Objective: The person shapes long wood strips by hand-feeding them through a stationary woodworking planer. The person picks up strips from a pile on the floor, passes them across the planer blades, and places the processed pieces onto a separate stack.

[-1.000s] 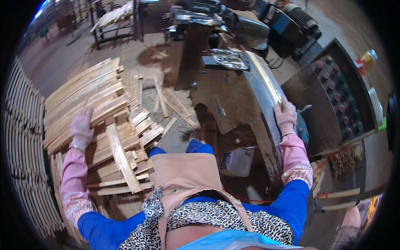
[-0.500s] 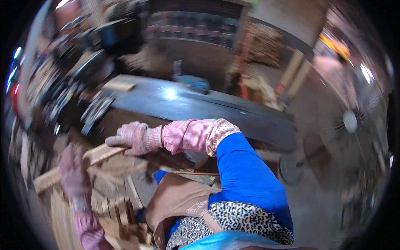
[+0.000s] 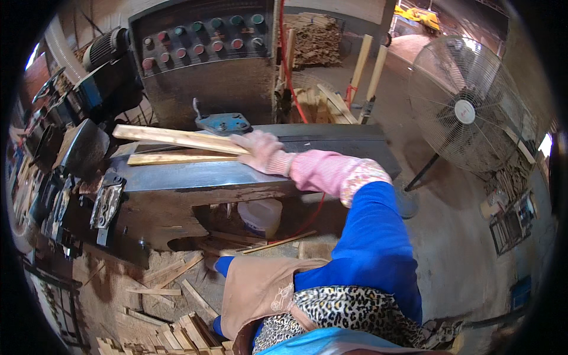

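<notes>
My right hand (image 3: 260,151), in a pale pink knit glove, is closed around the near-right end of a wooden strip (image 3: 177,139). The strip points left, raised over the metal machine table (image 3: 189,176). A second wooden strip (image 3: 177,159) lies on that table just below it, roughly alongside. Behind the held strip, a blue metal fitting (image 3: 223,123) with a small upright lever sits at the table's far side. My left hand is out of the picture.
A control panel (image 3: 204,71) with several coloured buttons stands behind the table. Machine heads and a motor (image 3: 106,48) crowd the left. A large fan (image 3: 464,111) stands at right. Loose wood pieces (image 3: 183,331) cover the floor below, and a whitish plastic jug (image 3: 260,216) sits under the table.
My right hand has moved up and right, bringing a wooden strip over the table. My left hand, earlier on a strip at lower left, has left the view. The view has shifted.
</notes>
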Available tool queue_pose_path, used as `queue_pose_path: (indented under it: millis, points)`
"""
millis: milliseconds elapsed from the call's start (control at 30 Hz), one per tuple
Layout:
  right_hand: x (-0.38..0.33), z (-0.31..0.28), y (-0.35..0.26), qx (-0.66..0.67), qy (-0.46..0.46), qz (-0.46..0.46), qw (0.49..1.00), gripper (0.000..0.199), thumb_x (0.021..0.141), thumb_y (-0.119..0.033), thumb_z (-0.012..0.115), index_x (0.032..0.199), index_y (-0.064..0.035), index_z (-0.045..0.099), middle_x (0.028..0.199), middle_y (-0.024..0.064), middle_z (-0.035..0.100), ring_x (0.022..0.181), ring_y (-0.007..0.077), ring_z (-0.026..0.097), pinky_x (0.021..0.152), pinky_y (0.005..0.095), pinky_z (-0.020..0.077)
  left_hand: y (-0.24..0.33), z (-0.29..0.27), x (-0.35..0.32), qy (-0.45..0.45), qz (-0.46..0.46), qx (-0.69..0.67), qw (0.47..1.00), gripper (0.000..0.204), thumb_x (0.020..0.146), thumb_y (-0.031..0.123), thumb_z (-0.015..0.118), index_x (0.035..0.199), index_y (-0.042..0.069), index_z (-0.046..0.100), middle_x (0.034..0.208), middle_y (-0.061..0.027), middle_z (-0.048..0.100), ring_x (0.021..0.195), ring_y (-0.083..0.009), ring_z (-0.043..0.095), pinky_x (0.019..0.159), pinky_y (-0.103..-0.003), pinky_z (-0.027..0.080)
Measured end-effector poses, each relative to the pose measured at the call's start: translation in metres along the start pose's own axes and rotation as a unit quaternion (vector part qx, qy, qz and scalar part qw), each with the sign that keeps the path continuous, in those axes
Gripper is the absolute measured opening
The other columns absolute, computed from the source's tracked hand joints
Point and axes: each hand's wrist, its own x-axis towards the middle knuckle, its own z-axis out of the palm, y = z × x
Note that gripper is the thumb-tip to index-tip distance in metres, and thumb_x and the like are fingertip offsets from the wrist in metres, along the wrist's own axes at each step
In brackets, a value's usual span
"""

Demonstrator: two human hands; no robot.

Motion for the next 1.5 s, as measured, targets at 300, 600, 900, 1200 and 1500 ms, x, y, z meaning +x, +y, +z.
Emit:
queue_pose_path:
  millis: [300, 600, 900, 1200, 1500]
  points:
    - [0.18, 0.048, -0.165, 0.068, 0.064, -0.065, 0.994, 0.056, 0.097, -0.042, 0.058, 0.149, -0.0218, 0.046, 0.12, 0.0143, 0.067, 0.108, 0.0301, 0.064, 0.091, 0.0481, 0.0515, -0.008, 0.002, 0.001, -0.042, -0.078, -0.008, 0.996, 0.073, 0.094, 0.039, 0.063, 0.15, -0.002, 0.041, 0.148, -0.0286, 0.047, 0.137, -0.0441, 0.046, 0.116, -0.047, 0.037]
    - [0.029, 0.003, -0.029, 0.012, -0.044, -0.048, 0.998, 0.047, 0.09, -0.043, 0.068, 0.135, -0.031, 0.064, 0.103, 0.0095, 0.064, 0.098, 0.0284, 0.064, 0.084, 0.0434, 0.0519, -0.139, 0.067, -0.055, 0.015, -0.058, -0.129, 0.99, 0.086, 0.083, 0.019, 0.076, 0.156, 0.001, 0.034, 0.156, -0.0276, 0.039, 0.142, -0.0455, 0.039, 0.119, -0.047, 0.033]
    - [0.031, 0.015, 0.006, 0.048, 0.078, -0.135, 0.987, 0.034, 0.084, -0.034, 0.072, 0.116, -0.0222, 0.073, 0.114, 0.0098, 0.069, 0.109, 0.0336, 0.062, 0.094, 0.0465, 0.0505, -0.166, 0.072, -0.119, 0.014, -0.118, 0.12, 0.986, 0.085, 0.075, 0.005, 0.073, 0.153, 0.003, 0.039, 0.161, -0.0258, 0.031, 0.148, -0.0415, 0.031, 0.124, -0.045, 0.027]
    - [0.19, 0.085, -0.144, -0.024, 0.086, -0.234, 0.968, 0.043, 0.088, -0.043, 0.067, 0.126, -0.0228, 0.07, 0.111, 0.0126, 0.071, 0.106, 0.0332, 0.064, 0.091, 0.0466, 0.0506, -0.043, -0.003, -0.059, 0.077, -0.002, 0.083, 0.994, 0.086, 0.071, 0.011, 0.076, 0.151, 0.01, 0.044, 0.152, -0.0181, 0.049, 0.139, -0.0358, 0.047, 0.117, -0.047, 0.038]
    - [0.03, 0.005, -0.304, 0.175, -0.137, -0.561, 0.797, 0.076, 0.077, -0.037, 0.08, 0.144, -0.0171, 0.051, 0.121, 0.0173, 0.064, 0.116, 0.0368, 0.06, 0.097, 0.0473, 0.0497, 0.188, -0.051, 0.04, 0.186, 0.305, 0.038, 0.933, 0.038, 0.09, 0.021, 0.059, 0.127, 0.017, 0.06, 0.127, -0.0061, 0.063, 0.119, -0.0247, 0.061, 0.11, -0.048, 0.042]
